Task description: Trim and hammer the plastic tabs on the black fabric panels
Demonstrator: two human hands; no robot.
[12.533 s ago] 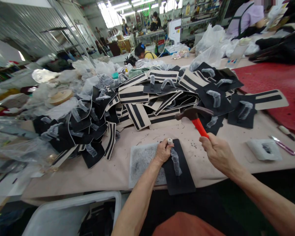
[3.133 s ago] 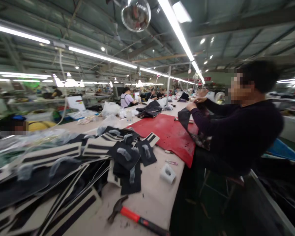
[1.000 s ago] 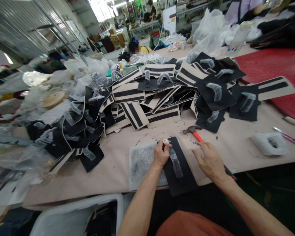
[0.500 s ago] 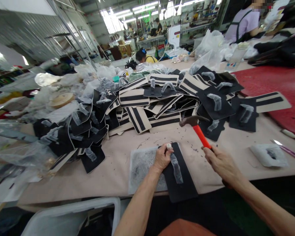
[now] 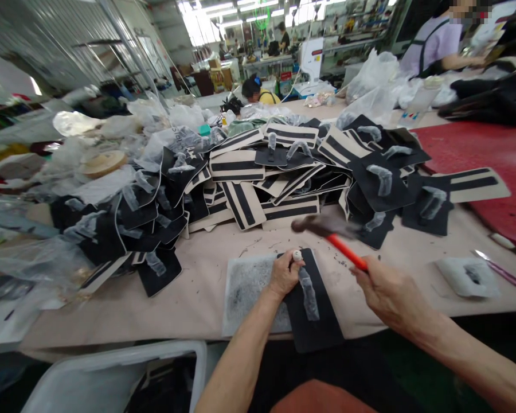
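My left hand is closed round a small upright tool with a pale round top, at the upper end of a black panel. A plastic-wrapped handle runs along that panel. Under its left part lies a grey, worn board. My right hand grips a claw hammer by its orange handle. The hammer's head, blurred by motion, hangs above the table just up and right of the tool's top. The tool's lower end is hidden by my fingers.
Behind lies a heap of black and striped panels. Plastic bags pile up at the left. A foam block and pink-handled scissors lie right. A white bin stands front left. Other people are farther back.
The hammer has swung left, its head now nearer the tool's top and its handle more level. My left hand keeps its hold on the small tool. The view has shifted slightly.
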